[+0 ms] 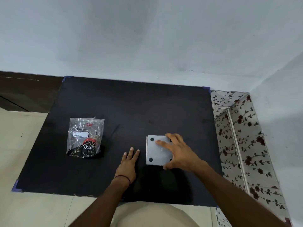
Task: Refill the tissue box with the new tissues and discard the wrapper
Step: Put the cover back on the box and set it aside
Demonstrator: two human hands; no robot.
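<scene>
While the black tabletop (131, 104) took up most of the floor space between the pale wall and the flowered panel at the right, only two things lay on it. Well to the left sat the crinkled clear wrapper (85, 136), flattened-looking, with a white label and a dark printed part at its near end; whether tissues were left inside it I could not tell. Near the middle right stood the tissue box (155, 153), pale grey and turned bottom-up, four dark round feet showing at its corners.

The right hand (178, 153) was spread over the box, fingers on the upturned base and thumb curled round the near right corner, gripping it. The left hand (129, 163) lay open and flat on the tabletop just beside the box's left edge, holding nothing, a thin dark band at its wrist.

My reading was that the step in hand was closing up or righting the box. To do it well, I judged the left hand should come against the free left side so both hands squeezed the walls evenly, the base panel being pressed home first if it was loose, since a one-handed flip might let it drop open. Then the box could be rolled upright in place, away from the wrapper, which remained to be thrown out.
</scene>
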